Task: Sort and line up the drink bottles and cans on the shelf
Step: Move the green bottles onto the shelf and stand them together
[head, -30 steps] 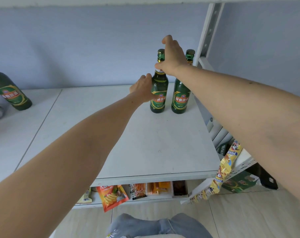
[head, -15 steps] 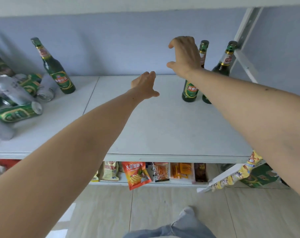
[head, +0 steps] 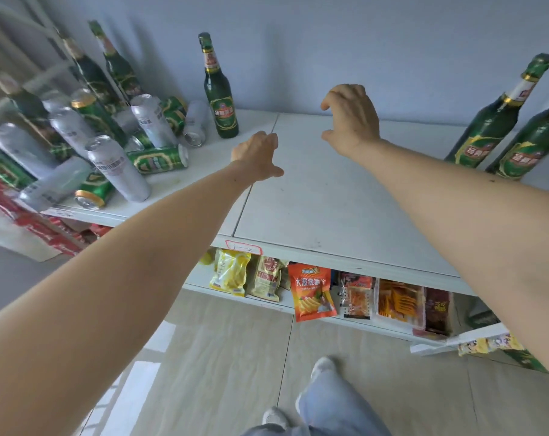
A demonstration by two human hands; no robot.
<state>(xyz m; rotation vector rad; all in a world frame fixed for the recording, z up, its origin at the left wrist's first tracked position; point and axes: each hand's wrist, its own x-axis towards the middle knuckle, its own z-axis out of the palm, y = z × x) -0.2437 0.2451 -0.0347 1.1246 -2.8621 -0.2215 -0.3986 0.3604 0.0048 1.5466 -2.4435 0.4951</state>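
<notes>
Both hands have left the two green beer bottles at right; our left hand and right hand, fingers loosely spread and empty, swing toward the upper-left jumble of cans.

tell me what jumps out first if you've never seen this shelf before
Two bare hands, the left hand and right hand, reach empty over the white shelf top. At its left end sits a jumble of green and silver drink cans; two green glass beer bottles stand at the right.
</notes>
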